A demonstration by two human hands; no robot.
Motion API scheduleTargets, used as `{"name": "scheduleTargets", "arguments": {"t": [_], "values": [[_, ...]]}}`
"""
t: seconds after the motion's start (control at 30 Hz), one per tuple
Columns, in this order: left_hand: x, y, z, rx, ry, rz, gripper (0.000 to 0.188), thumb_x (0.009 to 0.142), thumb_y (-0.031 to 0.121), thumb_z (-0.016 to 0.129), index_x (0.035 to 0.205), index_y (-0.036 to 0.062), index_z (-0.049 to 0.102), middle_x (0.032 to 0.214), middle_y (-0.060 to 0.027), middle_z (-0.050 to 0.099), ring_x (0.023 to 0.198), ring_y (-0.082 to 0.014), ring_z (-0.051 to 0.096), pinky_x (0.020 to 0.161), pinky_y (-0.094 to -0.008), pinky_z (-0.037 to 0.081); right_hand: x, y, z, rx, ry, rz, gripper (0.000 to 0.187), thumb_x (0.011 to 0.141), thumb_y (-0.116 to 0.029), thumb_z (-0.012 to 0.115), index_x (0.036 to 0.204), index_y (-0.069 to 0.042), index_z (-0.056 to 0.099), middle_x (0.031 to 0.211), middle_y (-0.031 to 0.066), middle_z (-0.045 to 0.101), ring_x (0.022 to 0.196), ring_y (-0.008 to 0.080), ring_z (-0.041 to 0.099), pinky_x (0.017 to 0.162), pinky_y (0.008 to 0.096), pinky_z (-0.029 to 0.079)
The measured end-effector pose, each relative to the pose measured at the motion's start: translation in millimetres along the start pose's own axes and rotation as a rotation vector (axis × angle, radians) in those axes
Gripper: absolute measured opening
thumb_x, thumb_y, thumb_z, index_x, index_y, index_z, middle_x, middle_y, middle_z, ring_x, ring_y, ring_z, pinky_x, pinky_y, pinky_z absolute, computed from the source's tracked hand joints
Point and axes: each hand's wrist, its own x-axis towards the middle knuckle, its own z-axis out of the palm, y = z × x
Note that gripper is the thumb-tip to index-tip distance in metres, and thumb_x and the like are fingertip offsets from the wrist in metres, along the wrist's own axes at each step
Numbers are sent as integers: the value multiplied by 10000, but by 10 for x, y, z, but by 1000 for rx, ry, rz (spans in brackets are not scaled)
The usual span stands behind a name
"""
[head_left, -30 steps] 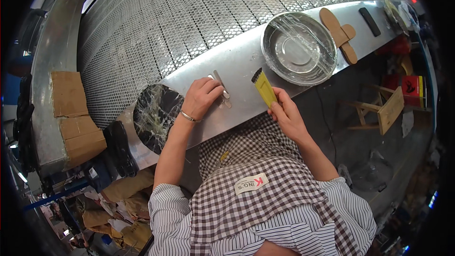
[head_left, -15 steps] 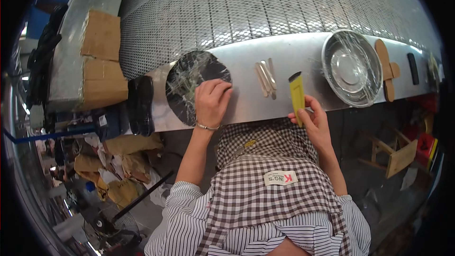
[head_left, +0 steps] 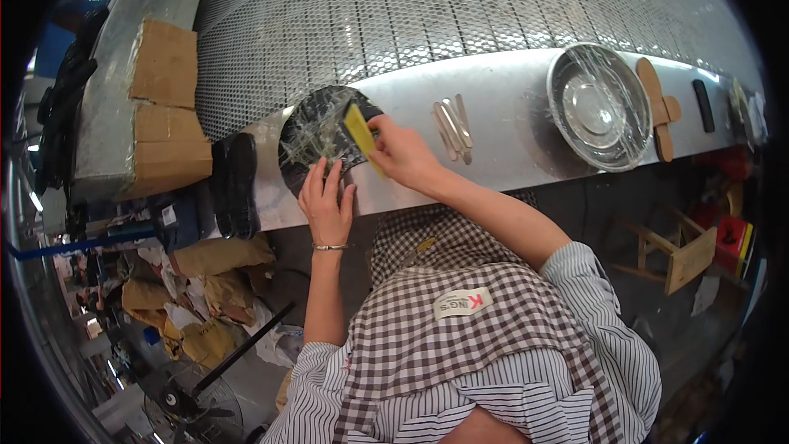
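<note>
On the metal ledge a round black disc (head_left: 335, 108) lies partly covered with crumpled clear film or tape strips. My left hand (head_left: 326, 207) rests its spread fingertips on the disc's near edge and holds nothing. Reaching across from the right, my right hand (head_left: 404, 158) grips a flat yellow tool (head_left: 360, 135) over the disc's right side. The tool is tilted, its upper end close to the film; whether it touches cannot be made out. Several thin metal strips (head_left: 453, 128) lie in a small bunch to the right of the disc.
A metal basin (head_left: 598, 107) wrapped in clear film, brown sole-shaped pieces (head_left: 657, 103) and a black bar (head_left: 703, 105) lie farther right. Black shoes (head_left: 236, 181) and cardboard (head_left: 171, 107) stand left. A mesh belt (head_left: 427, 4) runs behind the ledge. A wooden stool (head_left: 689, 261) stands below right.
My right hand has carried the yellow tool leftward from the ledge's front edge to the disc. My left hand has drawn back toward the disc's near edge, its fingers now spread.
</note>
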Motion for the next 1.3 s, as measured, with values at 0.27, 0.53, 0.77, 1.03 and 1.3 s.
{"name": "scheduleTargets", "arguments": {"t": [0.27, 0.53, 0.77, 1.03, 1.3], "values": [[-35, -2, 83, 0, 48, -3, 434, 840, 202, 616, 1251, 100, 520, 1352, -133, 415, 1259, -320, 368, 1021, -448, 268, -164, -48, -170, -450, 206, -299, 274, 791, -191, 645, 1016, -76, 539, 896, 77, 552, 764, 290, 604, 599, 361, 486], [97, 463, -38, -29, 304, 90, 293, 803, 182, 664, 1081, 93, 635, 1183, -94, 525, 1183, -292, 426, 964, -430, 290, -673, 340, -931, -712, 393, 73, 155, 813, -208, 617, 880, -77, 566, 846, 84, 577, 743, 294, 602, 624, 404, 479], [330, 962, 131, -226, 157, 308, 285, 769, 168, 679, 1046, 112, 642, 1103, -59, 575, 1137, -284, 469, 942, -401, 303, -659, 284, -1055, -732, 307, 120, 153, 834, -224, 570, 844, -75, 602, 789, 96, 611, 717, 313, 606, 628, 417, 472], [471, 1142, 262, -321, 64, 324, 275, 745, 142, 683, 1015, 110, 640, 1031, -40, 590, 1027, -246, 516, 875, -370, 349, -723, 261, -1075, -474, 408, 143, 125, 811, -177, 569, 837, -66, 622, 776, 114, 647, 714, 318, 622, 622, 410, 476], [780, 1259, 503, -419, 56, 270, 242, 756, 126, 668, 991, 77, 631, 934, -69, 592, 873, -250, 555, 747, -351, 415, -686, 389, -1068, -134, 396, 148, 146, 744, -156, 674, 826, -37, 652, 706, 89, 668, 649, 212, 655, 597, 318, 502]]}}
